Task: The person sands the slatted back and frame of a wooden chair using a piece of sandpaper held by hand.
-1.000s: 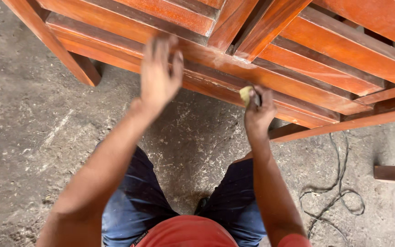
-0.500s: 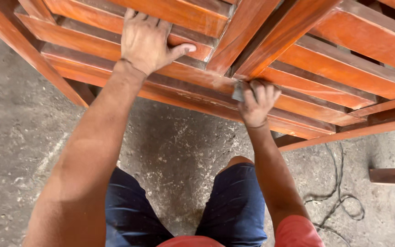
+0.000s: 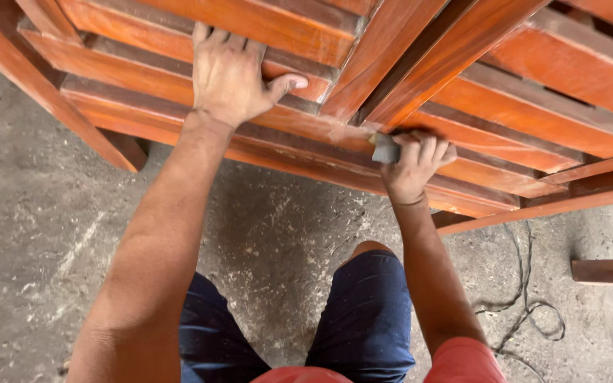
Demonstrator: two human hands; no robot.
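A large slatted frame of reddish-orange wood (image 3: 505,106) fills the upper part of the head view. My left hand (image 3: 232,74) lies flat on one of its slats, fingers spread and thumb out to the right. My right hand (image 3: 413,167) is closed around a small grey sanding block (image 3: 384,149) and presses it against a lower slat near the central upright. Most of the block is hidden under my fingers.
A dusty concrete floor (image 3: 30,234) lies below. A dark cable (image 3: 526,312) curls on the floor at the right, near a loose wooden piece (image 3: 608,269). My knees in dark blue shorts (image 3: 363,319) sit under the frame's lower edge.
My left hand rose from the air and settled flat on a slat. My right hand, holding the block, shifted left and up along the lower slat.
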